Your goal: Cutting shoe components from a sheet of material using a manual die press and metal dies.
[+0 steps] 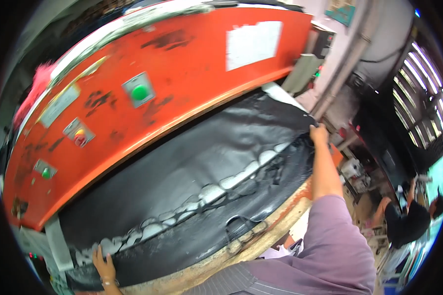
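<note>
A wide black leather-like sheet (147, 182) lies under a large orange machine. Its near edge is ragged, with rounded cut-outs that show a pale surface (211, 193) beneath. At the near left corner my left hand (104, 269) rests on this edge, fingers stretched and apart. With the arm reaching far to the right, my right hand (319, 134) is closed on the sheet's right end; its fingertips are partly hidden. More black material (192, 246) lies along the front, with a thin black loop-shaped piece (241, 223) on it.
The orange machine beam (192, 64) spans the back, with green buttons (140, 92) and a red knob (79, 138). A worn table edge (275, 231) runs in front of me. A pipe (344, 59) stands at the right. Another person (408, 221) sits farther right.
</note>
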{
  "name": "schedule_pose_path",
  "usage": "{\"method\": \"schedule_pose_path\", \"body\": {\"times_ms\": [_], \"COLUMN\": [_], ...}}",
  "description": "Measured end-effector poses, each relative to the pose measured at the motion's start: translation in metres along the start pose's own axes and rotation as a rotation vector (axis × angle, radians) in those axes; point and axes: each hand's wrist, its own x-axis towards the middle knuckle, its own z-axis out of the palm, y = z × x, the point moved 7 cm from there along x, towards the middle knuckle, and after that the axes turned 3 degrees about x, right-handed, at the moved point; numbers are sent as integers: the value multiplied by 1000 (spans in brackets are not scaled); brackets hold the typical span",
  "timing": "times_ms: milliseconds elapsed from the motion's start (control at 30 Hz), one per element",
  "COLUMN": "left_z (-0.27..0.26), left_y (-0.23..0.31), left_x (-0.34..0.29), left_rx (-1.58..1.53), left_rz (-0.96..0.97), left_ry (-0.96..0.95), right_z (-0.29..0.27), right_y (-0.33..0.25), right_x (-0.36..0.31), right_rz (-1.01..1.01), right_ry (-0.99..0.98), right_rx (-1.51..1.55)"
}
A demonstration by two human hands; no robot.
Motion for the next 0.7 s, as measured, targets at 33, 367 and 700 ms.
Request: {"method": "schedule_pose_path", "body": {"times_ms": [33,367,700], "left_z": [-13,-38,7], "left_y": [-11,-215,-184], "left_x": [-10,28,192], "left_rx": [-41,-188,-80], "left_rz": [86,-498,-257], "left_ry": [72,520,26], "right_z": [-6,-21,103], "right_y": [-19,-98,-234], "right_x": [-20,-199,-423], "right_rz": [-117,-813,-748], "right_ry": [33,-134,-251], "right_rx": [-190,-2,-252]}}
